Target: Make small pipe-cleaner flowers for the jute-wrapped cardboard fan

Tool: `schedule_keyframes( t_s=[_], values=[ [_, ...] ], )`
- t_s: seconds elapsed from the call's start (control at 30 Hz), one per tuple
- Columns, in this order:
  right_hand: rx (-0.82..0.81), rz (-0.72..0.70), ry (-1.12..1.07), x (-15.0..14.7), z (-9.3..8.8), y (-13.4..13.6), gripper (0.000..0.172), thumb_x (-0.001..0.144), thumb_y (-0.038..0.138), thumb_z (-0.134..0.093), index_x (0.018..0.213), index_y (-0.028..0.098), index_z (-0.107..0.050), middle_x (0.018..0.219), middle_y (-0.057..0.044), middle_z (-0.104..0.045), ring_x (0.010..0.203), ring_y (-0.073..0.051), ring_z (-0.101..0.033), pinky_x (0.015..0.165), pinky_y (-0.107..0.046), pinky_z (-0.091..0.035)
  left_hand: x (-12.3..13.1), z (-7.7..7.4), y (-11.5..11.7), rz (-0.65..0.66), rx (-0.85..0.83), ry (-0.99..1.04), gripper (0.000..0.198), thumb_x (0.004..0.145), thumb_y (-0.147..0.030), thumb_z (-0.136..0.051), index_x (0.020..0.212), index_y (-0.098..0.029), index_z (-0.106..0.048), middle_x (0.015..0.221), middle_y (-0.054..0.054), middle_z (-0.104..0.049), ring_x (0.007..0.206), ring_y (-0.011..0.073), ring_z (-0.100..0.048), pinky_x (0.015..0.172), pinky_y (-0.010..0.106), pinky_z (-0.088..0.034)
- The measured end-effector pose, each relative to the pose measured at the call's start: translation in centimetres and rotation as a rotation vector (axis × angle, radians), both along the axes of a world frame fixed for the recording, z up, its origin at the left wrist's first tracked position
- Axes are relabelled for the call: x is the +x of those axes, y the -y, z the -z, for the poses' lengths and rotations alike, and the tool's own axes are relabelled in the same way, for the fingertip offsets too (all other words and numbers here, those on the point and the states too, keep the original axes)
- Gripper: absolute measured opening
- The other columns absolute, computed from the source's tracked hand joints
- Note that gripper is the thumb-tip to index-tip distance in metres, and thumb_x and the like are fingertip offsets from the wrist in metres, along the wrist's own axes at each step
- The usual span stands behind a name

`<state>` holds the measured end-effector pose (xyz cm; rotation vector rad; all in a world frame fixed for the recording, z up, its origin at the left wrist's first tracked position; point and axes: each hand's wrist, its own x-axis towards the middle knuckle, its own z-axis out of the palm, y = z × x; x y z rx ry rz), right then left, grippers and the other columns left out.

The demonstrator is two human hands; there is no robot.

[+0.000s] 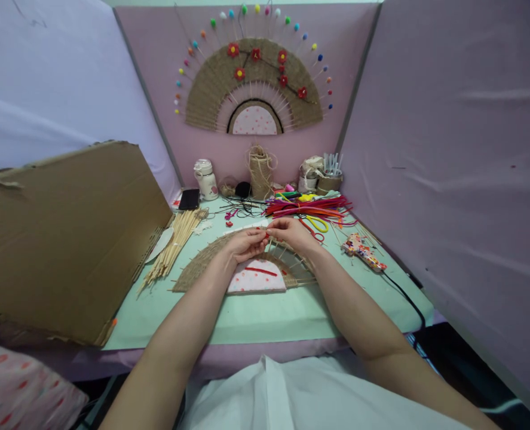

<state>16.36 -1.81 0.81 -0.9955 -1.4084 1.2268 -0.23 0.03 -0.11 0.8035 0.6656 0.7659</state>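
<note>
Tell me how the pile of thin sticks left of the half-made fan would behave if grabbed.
The sticks lie loose and unbound, so they would probably scatter or roll apart. They look thin and straight: likely light, stiffish and easy to snap.

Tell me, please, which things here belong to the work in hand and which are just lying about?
In hand: left hand and right hand, both pinching the top edge of the half-made fan.
Lying about, untouched: skewer bundle, yellow scissors, coloured strips, cardboard sheet, white jar, phone, finished fan on the wall.
</note>
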Motion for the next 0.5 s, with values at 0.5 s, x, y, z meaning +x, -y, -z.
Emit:
schedule_keyframes(
  t_s=[0.5],
  values=[
    [0.401,0.223,0.106,-1.5,-0.7,0.8,0.024,0.068,0.032,-0.072,0.088,0.019,-0.065,0.087,-0.002,-0.059,0.075,-0.013,-0.053,0.066,-0.026,-0.044,0.1,0.4,-0.3,-0.110,0.011,0.264,0.007,0.076,-0.012,-0.065,0.082,-0.010,-0.063,0.067,0.001,-0.060,0.056,0.0041,-0.056,0.055,0.012,-0.047]
  ],
)
